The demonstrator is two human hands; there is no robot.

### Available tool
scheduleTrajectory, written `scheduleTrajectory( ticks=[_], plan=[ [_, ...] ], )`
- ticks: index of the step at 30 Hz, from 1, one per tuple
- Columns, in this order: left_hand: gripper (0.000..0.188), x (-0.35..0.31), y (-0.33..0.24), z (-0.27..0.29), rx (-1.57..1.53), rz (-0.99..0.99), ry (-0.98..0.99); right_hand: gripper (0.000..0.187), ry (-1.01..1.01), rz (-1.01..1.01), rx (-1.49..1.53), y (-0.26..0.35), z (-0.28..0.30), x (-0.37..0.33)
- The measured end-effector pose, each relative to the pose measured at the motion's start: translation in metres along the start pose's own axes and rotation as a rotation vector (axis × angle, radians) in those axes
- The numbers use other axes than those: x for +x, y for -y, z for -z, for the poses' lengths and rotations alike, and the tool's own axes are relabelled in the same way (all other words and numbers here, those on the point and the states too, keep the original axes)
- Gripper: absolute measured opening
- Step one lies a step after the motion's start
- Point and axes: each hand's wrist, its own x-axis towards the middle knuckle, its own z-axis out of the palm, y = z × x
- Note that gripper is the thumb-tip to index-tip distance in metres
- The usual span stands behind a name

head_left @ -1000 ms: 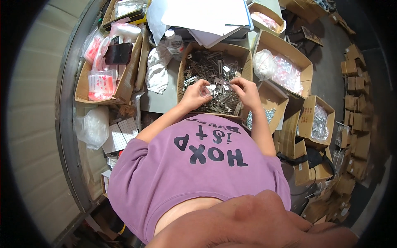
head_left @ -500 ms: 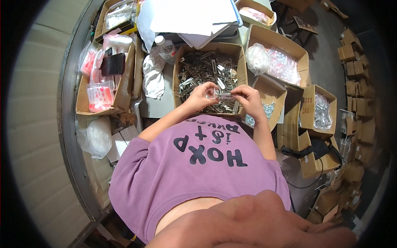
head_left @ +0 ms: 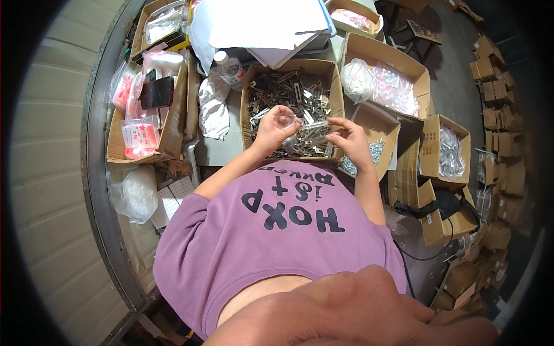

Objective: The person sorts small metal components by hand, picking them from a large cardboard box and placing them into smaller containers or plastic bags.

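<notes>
Over a cardboard box (head_left: 338,86) full of flat, slotted metal pieces (head_left: 277,92), my hands work close together. My left hand (head_left: 276,130) is closed on a small clear plastic bag (head_left: 286,121), its thumb and fingers curled round the film. Shiny metal and clear film show between the hands; I cannot make out which pieces lie in the bag and which in the box behind. My right hand (head_left: 353,144) is at the box's right side, thumb and forefinger apart, with nothing plainly gripped between them.
Right of the box stands a tray of small screws (head_left: 375,153), with a carton of bagged parts (head_left: 428,86) behind. A water bottle (head_left: 231,72) and white cloth (head_left: 213,109) lie left, beside a carton (head_left: 179,109) holding bags and a phone (head_left: 157,92). Papers (head_left: 265,23) lie at the back.
My right thumb and forefinger, pinched on a metal piece before, have parted and moved slightly right. My left hand has shifted a little left and up, still with the clear bag.
</notes>
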Motion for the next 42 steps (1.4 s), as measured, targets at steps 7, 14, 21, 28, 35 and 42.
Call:
scheduleTrajectory(
  ticks=[7,14,21,28,35,42],
  plan=[
    [0.028,-0.012,-0.001,0.001,0.612,-0.472,0.201,0.032,-0.033,-0.107,0.262,-0.011,-0.001,0.009],
    [0.038,-0.008,0.003,-0.001,0.473,-0.290,0.119,0.014,-0.161,-0.060,0.146,-0.006,0.000,0.005],
    [0.040,-0.006,0.004,-0.016,0.457,-0.022,0.359,0.012,-0.088,0.239,-0.419,0.011,-0.028,0.000],
    [0.046,-0.005,-0.004,-0.017,0.235,0.117,0.528,0.021,-0.187,0.112,-0.184,-0.008,0.005,0.005],
    [0.051,-0.004,-0.001,-0.015,0.275,0.015,0.567,0.023,-0.484,-0.061,-1.103,-0.118,0.116,0.023],
    [0.051,-0.004,0.000,-0.013,0.227,0.044,0.543,0.015,-0.403,-0.064,-1.157,-0.122,0.083,0.014]
  ],
)
